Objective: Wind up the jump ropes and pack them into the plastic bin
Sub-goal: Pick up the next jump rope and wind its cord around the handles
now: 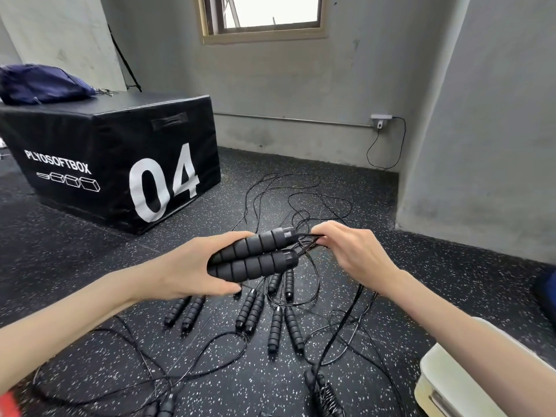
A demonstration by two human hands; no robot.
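Note:
My left hand [195, 266] grips two black foam jump-rope handles [255, 257] side by side, held level above the floor. Just to their right, my right hand [346, 254] pinches the thin black cord [310, 240] where it leaves the handles. Several more pairs of black handles [252, 310] lie on the speckled floor below, with loose cords [301, 200] spread and tangled around them. A wound rope with handles [322, 389] lies near the bottom. The pale plastic bin [457, 374] shows at the lower right corner, partly cut off.
A black plyo soft box marked 04 [120, 164] stands at the left with a navy bag [42, 84] on top. Grey walls close the back and right. A wall socket with a hanging cable [388, 139] is at the back. A dark blue object [546, 296] sits at the right edge.

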